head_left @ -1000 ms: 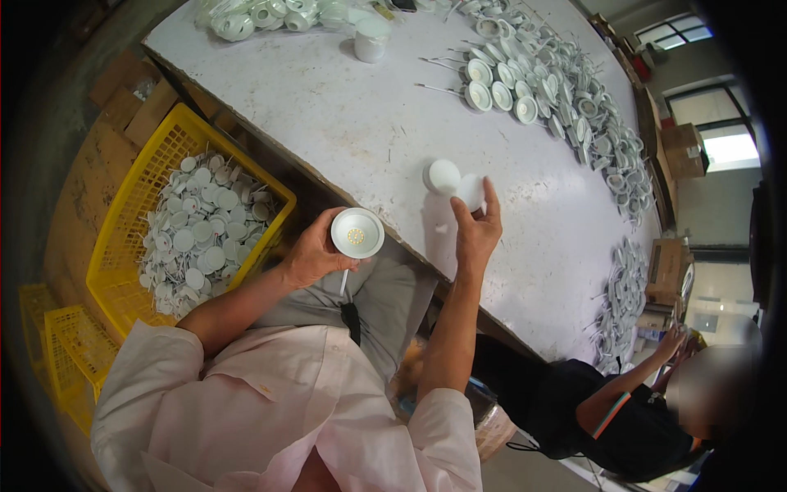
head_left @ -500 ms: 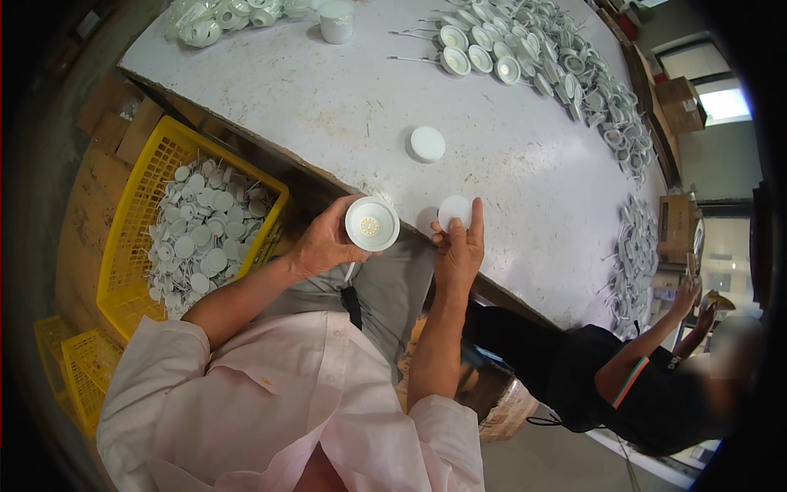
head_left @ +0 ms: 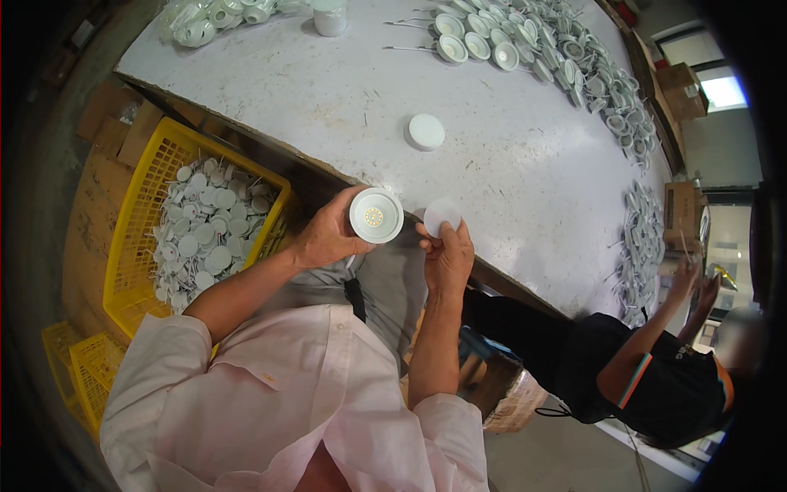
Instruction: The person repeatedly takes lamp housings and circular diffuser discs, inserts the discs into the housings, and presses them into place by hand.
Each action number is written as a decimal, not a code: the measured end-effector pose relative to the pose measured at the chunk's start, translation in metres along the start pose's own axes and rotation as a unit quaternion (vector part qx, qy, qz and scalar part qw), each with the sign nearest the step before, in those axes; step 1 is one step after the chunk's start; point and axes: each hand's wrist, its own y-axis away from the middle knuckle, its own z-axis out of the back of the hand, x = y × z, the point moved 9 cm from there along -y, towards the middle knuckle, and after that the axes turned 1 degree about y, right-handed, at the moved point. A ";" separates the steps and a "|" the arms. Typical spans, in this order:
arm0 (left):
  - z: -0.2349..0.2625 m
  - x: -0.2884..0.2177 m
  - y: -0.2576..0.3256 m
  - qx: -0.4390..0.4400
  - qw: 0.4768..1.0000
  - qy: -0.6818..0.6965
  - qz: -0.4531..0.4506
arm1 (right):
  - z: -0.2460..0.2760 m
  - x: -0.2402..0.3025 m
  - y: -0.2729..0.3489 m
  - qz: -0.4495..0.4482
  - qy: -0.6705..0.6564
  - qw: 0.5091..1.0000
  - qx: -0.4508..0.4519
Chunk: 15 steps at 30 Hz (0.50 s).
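Note:
My left hand (head_left: 329, 232) is closed round a white round LED downlight (head_left: 376, 216), its open face turned up and the small yellow LED dots showing in its middle. A little to the right, my right hand (head_left: 448, 256) pinches a thin, translucent white disc (head_left: 442, 216) between thumb and fingers. The disc is held near the table edge, apart from the downlight. Beyond both hands, a stack of white discs (head_left: 426, 132) rests on the table.
A yellow basket (head_left: 123, 271) of white round parts with wires stands at my left. Many downlight housings (head_left: 541, 49) lie piled along the table's far right. A white cylindrical tub (head_left: 329, 18) and plastic-wrapped white parts (head_left: 197, 25) are at the back. A co-worker (head_left: 648, 385) is at right.
My right hand has drawn the disc slightly left, closer to the downlight, and its raised forefinger has come down. The downlight has shifted only a little.

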 end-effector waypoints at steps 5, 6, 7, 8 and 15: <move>-0.001 0.006 0.000 0.010 1.000 0.005 0.024 | 0.002 -0.012 0.003 -0.034 0.034 0.999 -0.023; -0.001 0.006 0.000 0.011 1.000 0.005 0.024 | 0.001 -0.013 0.003 -0.035 0.034 0.999 -0.023; -0.001 0.007 -0.001 0.010 1.000 0.006 0.025 | -0.001 -0.013 0.004 -0.033 0.007 0.999 -0.018; 0.000 0.007 -0.001 0.009 1.000 0.000 0.023 | -0.004 -0.013 0.004 -0.031 -0.020 0.999 -0.013; 0.003 0.005 -0.002 0.010 1.000 0.001 0.023 | -0.006 -0.015 0.008 -0.026 0.006 1.000 -0.004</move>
